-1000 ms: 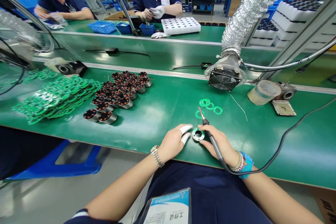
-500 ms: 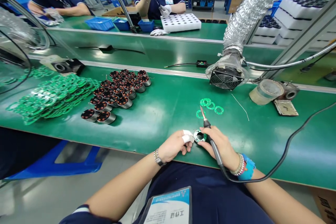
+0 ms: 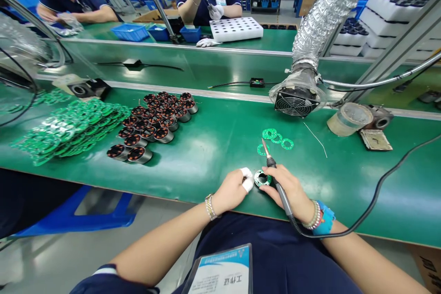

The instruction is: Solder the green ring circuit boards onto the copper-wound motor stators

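A soldering iron (image 3: 280, 188) lies across my right hand (image 3: 292, 193), tip pointing up and away over the bench. The thumb and forefinger of that hand also grip a round part with a green ring-shaped circuit board (image 3: 262, 178) on top; its lower body is mostly hidden. Just left of it is my left hand (image 3: 232, 189), closed, with white covers on the fingertips. Whether those fingers pinch anything, or touch the part, I cannot tell. Beyond the iron's tip lie several loose green ring boards (image 3: 287, 144).
Several copper-wound motor stators (image 3: 139, 154) stand in rows left of centre, beside stacked green board panels (image 3: 76, 124). A fan (image 3: 296, 103) on a foil duct hangs ahead. Solder wire (image 3: 315, 140), a plastic tub (image 3: 349, 119) and the iron's cable (image 3: 375, 197) are at right. Co-workers sit opposite.
My left hand has turned and its fingers have curled in closer together beside the ring board. My right hand, the iron and the round part stay almost where they were.
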### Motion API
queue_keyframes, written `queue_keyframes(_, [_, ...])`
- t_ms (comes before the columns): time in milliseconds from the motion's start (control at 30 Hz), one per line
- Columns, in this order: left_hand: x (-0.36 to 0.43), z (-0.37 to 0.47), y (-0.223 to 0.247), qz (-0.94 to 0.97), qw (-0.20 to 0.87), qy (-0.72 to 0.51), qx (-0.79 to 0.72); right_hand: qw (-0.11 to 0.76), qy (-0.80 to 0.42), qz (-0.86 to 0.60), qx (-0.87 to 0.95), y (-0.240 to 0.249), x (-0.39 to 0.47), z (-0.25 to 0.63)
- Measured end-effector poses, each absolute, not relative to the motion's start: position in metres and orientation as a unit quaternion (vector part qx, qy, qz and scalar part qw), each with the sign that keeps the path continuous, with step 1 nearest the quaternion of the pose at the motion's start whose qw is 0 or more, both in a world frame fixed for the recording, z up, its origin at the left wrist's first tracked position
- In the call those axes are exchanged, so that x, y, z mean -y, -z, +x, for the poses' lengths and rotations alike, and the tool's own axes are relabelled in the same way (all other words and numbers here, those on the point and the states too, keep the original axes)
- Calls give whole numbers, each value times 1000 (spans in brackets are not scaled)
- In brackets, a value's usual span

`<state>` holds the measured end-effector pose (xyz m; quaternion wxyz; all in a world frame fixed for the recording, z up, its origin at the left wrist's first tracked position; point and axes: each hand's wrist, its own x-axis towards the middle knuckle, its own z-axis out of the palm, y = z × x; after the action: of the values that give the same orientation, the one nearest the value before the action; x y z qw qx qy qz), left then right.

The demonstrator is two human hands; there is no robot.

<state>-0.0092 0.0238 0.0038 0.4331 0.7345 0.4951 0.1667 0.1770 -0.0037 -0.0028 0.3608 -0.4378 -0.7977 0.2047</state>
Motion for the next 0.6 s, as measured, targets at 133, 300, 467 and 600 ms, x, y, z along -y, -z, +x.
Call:
queue_keyframes(133, [-27,-14,-2,564,661,-166,-467,360,-197,-441,798,3,3,177])
queue_keyframes(300, [-31,-28,6,658,564,-243,-435,362,-199,-437,799,3,2,176])
queue_keyframes(467, [-35,-26,7,698,526,-246,-419,365,-203,-436,797,5,3,177])
queue_keyframes(600, [-35,-18,6,708,491,-249,-442,361,-208,-439,796,4,4,177])
